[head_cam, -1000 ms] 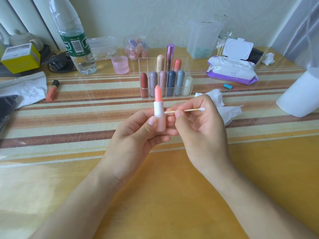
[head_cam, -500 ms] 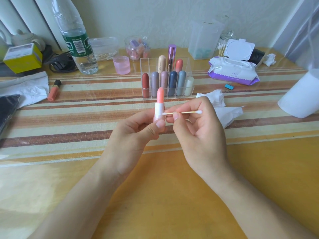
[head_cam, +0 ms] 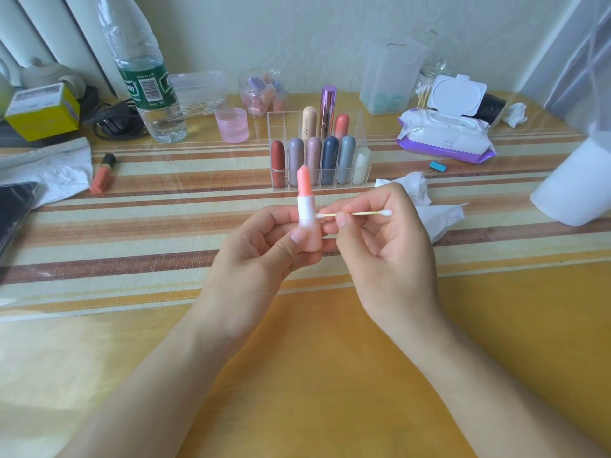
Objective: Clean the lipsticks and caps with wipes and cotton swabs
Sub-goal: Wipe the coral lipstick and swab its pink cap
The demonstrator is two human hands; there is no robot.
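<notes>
- Two hands work just above the surface (head_cam: 314,342): your left hand (head_cam: 261,256) grips the uncapped pink lipstick (head_cam: 305,206) upright by its base, with the thumb across the front
- Your right hand (head_cam: 393,256) pinches a cotton swab (head_cam: 360,213) between thumb and fingertip; the swab lies level, and its near tip touches the lipstick's white collar
- Behind them, a clear organizer (head_cam: 279,127) holds nine capped lipsticks (head_cam: 330,160) upright, one to a compartment: six in the front row (red, two mauve-grey, navy, grey-blue, white) and three in the back (cream, tall metallic purple, coral)
- A round clear jar (head_cam: 261,90) behind the organizer holds small pink and purple pieces, too blurred to identify
- A pink cup (head_cam: 232,124) stands just left of the organizer, near a water bottle (head_cam: 148,81)
- To the right, a wipes pack (head_cam: 443,140) lies with its flip lid raised; behind it stands a glass jar (head_cam: 426,84) of swabs, and beside that a tall translucent box (head_cam: 390,77) with teal items at its bottom
- A crumpled tissue (head_cam: 426,203) lies just behind your right hand
</notes>
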